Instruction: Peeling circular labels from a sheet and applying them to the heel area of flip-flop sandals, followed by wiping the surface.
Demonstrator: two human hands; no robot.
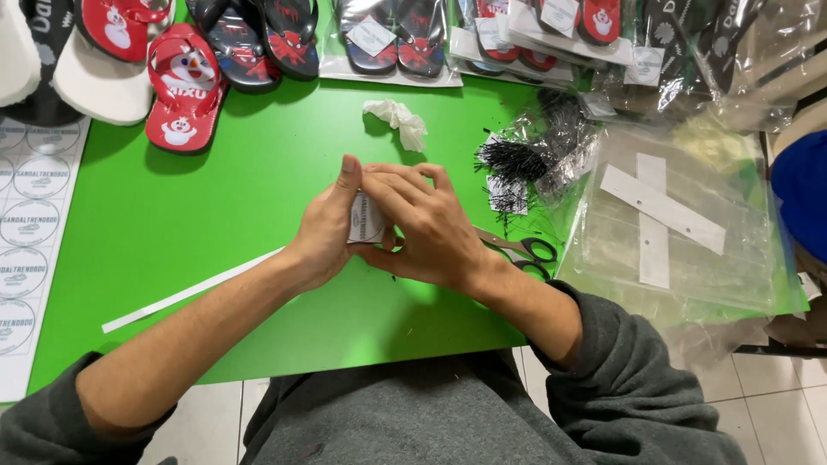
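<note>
Over the middle of the green table [233, 198], my left hand [326, 231] and my right hand [426, 226] are closed together around a small white paper tag [365, 219] with a printed barcode. The left thumb points up along the tag's left edge. The right fingers curl over its top and right side, hiding most of it. A pair of scissors with black handles [527, 251] lies just right of my right wrist.
Several small flip-flops [183, 86] and bagged pairs [392, 39] line the far edge. A crumpled white paper [398, 120], a bundle of black plastic fasteners [517, 157], clear bags [680, 224], a white paper strip [185, 294] and a sticker sheet [26, 224] lie around.
</note>
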